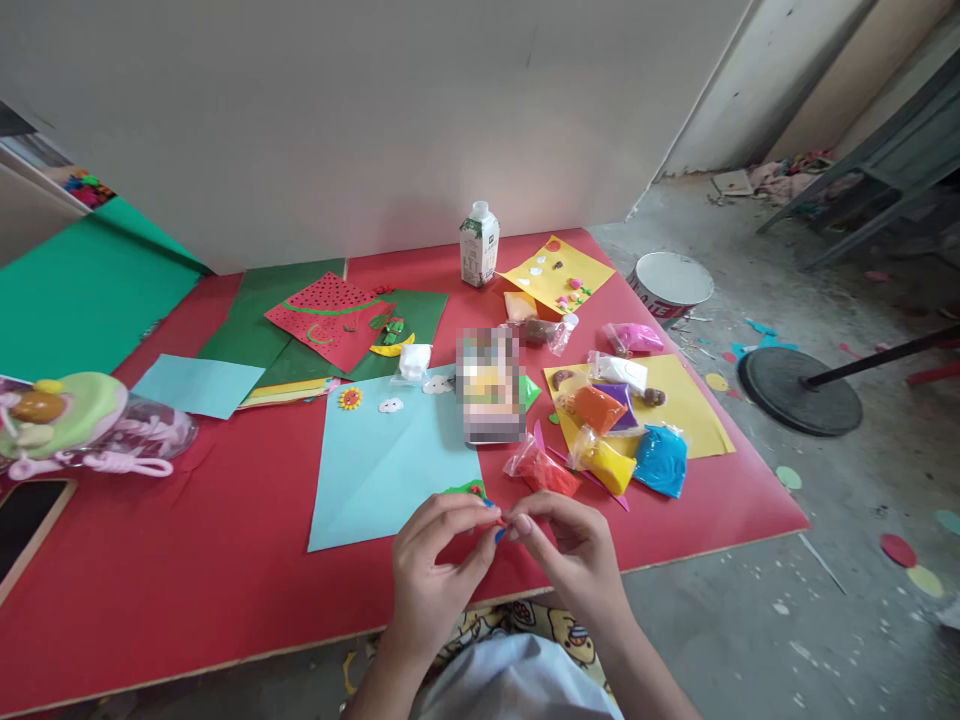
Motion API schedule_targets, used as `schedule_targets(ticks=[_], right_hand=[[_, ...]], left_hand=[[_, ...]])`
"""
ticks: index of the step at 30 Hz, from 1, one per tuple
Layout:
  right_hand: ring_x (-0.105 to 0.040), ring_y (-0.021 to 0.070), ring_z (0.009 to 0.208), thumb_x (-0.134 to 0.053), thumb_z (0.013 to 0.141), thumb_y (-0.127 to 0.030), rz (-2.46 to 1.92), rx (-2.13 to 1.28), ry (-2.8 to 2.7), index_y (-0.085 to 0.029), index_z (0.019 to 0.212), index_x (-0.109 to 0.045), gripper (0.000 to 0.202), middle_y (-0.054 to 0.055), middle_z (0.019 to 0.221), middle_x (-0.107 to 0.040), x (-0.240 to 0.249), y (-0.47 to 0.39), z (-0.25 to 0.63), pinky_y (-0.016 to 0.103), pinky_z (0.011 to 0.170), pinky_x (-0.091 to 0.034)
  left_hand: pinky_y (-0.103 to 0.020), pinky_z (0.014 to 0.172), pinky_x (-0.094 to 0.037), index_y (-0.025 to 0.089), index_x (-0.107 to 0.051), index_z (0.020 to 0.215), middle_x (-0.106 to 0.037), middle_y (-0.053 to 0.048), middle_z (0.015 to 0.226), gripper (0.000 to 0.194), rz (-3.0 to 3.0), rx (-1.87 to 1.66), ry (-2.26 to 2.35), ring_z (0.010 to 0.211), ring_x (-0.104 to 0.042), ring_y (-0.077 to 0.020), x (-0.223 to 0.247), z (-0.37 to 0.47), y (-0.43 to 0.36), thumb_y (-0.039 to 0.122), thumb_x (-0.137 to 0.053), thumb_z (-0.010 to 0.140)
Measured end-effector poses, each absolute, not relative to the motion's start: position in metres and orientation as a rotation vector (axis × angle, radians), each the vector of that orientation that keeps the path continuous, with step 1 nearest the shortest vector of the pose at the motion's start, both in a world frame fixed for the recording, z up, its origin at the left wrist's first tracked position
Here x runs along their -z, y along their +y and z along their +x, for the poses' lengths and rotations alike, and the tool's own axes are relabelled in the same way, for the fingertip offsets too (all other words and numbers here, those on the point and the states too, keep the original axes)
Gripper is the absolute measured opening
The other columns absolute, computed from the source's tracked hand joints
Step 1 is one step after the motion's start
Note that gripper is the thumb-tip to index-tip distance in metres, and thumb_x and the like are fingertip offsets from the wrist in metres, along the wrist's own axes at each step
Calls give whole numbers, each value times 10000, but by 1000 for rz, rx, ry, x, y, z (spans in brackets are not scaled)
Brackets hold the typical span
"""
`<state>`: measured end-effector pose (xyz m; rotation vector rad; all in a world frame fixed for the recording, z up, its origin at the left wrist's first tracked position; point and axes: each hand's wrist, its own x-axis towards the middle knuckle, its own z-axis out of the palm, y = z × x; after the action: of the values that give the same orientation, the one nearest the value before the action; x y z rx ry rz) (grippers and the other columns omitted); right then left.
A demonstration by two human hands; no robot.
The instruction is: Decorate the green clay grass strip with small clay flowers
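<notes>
- Nearest the camera, the person's pale shirt (517, 680) lay just off the near edge of the red table (247, 560).
- The left hand (435, 548) and right hand (568, 540) met above that near edge, thumbs and forefingers drawn into narrow pinches.
- Between the fingertips sat a small red piece (501, 521), apparently clay; both hands seemed to hold it, though they largely hid it.
- The step in hand looked like shaping this piece.
- Just beyond, a green shape (463, 489) lay by the right edge of the light blue sheet (375, 470), with the red packet (546, 470) to its right.
- The next move seemed to call for light, even finger pressure, lest so tiny a piece flatten or drop.
</notes>
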<state>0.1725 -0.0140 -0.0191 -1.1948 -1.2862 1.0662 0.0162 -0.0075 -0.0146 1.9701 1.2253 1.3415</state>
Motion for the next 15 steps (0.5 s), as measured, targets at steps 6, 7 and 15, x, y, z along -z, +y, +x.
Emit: schedule_targets(ticks=[6, 7, 15], right_hand=[[-651, 161, 634, -823, 692, -424, -1180, -1460, -1062, -201, 737, -744, 241, 45, 690, -725, 19, -6, 172, 252, 613, -546], [-641, 156, 621, -846, 661, -423, -1180, -1493, -1033, -202, 722, -742, 251, 38, 672, -718, 20, -5, 172, 250, 607, -541], [-588, 117, 580, -888, 599, -378, -1139, -1606, -908, -194, 646, -696, 270, 2, 613, -669, 19, -3, 170, 220, 587, -502]], left_hand=[[-205, 775, -571, 225, -702, 978, -699, -9, 896, 187, 1956, -1344, 1200, 843, -689, -112, 15, 16, -8, 99, -673, 843], [-202, 779, -570, 224, -701, 982, -698, -9, 900, 189, 1961, -1350, 1200, 845, -689, -110, 16, 16, -8, 100, -674, 843], [-206, 791, -571, 213, -693, 984, -697, -11, 907, 193, 1982, -1390, 1210, 841, -688, -106, 20, 18, -9, 91, -684, 836]])
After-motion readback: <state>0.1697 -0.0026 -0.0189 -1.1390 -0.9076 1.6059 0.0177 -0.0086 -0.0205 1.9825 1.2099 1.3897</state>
